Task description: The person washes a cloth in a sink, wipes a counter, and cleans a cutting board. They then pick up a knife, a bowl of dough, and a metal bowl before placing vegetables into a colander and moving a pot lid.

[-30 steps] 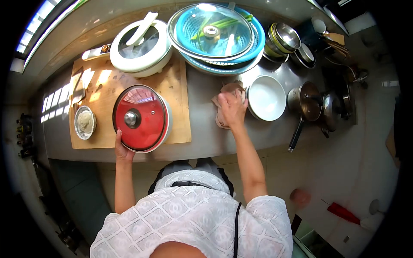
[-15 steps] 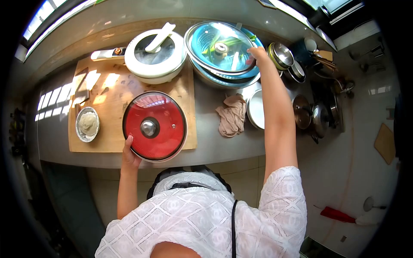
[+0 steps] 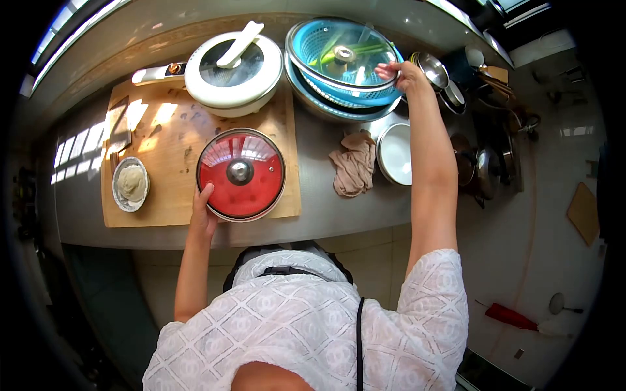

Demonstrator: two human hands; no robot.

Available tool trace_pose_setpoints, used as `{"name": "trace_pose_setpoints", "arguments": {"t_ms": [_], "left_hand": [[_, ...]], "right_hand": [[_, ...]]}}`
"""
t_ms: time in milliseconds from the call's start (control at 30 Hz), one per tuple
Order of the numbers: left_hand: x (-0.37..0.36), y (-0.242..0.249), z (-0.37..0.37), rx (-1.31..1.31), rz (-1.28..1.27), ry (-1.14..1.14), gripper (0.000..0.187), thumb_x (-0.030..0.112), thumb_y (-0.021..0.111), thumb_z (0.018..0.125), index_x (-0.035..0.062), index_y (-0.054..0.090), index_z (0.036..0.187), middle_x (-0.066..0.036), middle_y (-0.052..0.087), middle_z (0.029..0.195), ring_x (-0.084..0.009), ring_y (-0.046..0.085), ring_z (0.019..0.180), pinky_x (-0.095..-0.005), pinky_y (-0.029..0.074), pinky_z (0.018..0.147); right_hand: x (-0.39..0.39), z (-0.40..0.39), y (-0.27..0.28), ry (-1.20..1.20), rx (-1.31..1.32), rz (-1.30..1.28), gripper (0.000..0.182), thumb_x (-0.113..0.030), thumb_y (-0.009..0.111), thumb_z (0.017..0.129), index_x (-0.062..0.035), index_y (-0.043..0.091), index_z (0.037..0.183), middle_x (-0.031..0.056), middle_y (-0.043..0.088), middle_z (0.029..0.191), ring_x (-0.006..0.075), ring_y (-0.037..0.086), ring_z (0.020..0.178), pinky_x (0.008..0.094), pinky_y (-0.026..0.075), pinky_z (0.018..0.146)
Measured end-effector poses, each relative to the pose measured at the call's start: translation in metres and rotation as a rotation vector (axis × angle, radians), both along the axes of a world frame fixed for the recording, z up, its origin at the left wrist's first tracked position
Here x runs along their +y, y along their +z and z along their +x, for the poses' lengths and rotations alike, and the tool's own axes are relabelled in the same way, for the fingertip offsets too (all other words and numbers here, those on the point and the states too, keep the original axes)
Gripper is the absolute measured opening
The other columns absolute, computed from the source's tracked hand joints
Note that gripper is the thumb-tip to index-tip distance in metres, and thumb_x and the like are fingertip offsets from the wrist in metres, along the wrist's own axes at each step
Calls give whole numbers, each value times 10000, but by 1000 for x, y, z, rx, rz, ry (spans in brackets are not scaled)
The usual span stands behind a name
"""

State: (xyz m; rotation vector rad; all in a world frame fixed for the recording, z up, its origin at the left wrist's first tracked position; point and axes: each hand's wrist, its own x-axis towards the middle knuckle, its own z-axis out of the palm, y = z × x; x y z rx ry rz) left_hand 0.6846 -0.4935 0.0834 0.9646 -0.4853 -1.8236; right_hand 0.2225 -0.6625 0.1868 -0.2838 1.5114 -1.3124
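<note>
My left hand grips the near-left rim of a red bowl covered by a glass lid with a round metal knob. The bowl is over the front part of a wooden board. My right hand is at the right rim of a larger clear glass lid, its fingers stretched and slightly apart. That lid lies over a blue colander, with green vegetables showing through the glass. Beneath the colander is a wide metal basin. Whether my right fingertips still touch the lid is hard to tell.
A white lidded pan stands at the back of the wooden board. At the board's left is a small bowl of dough. A crumpled cloth and white dishes lie right of centre, with pots farther right.
My right hand's fingers have loosened from the glass lid's rim, and the lid now rests on the colander. The red bowl in my left hand has shifted slightly right and away from me.
</note>
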Motion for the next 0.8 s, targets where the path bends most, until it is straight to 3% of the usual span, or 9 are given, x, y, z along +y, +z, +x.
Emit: {"name": "trace_pose_setpoints", "arguments": {"t_ms": [133,300,533,600,667,800], "left_hand": [[-9,-4,-7,-36,-7,-17,476,172,557,766,62,351,1181,-69,458,1126,-171,454,1032,-318,383,882],[-8,-11,-5,-40,41,0,488,183,566,761,60,350,1181,-73,456,1135,-173,455,1034,-320,378,887],[-5,-2,8,-63,-11,3,526,207,585,743,55,349,1188,-75,464,1127,-178,468,1021,-327,380,885],[3,-6,19,-57,8,29,520,206,588,740,54,359,1181,-74,467,1125,-179,470,1018,-330,379,886],[9,-20,38,-16,61,92,428,220,578,756,61,438,1127,-78,497,1108,-178,478,1011,-333,375,894],[25,-16,73,98,110,287,422,265,572,758,78,452,1117,-78,495,1114,-206,474,1020,-360,367,902]], "right_hand": [[0,-2,-1,21,-8,-69,139,82,345,761,58,337,898,300,511,902,424,560,764,435,540,578],[25,1,16,70,5,-177,167,52,381,780,80,328,936,321,500,925,383,574,762,352,543,609],[119,-10,30,-9,-55,-285,250,4,421,796,40,389,1042,239,538,950,345,568,828,347,520,601],[158,-2,36,-15,37,-325,246,-9,426,803,18,396,1046,213,550,940,311,582,802,323,515,566],[192,9,39,-4,107,-333,238,-24,432,810,7,397,1043,203,556,919,281,592,772,308,515,546],[240,47,33,60,211,-252,262,-49,461,804,15,381,1045,194,562,867,248,602,704,263,515,486]]}}
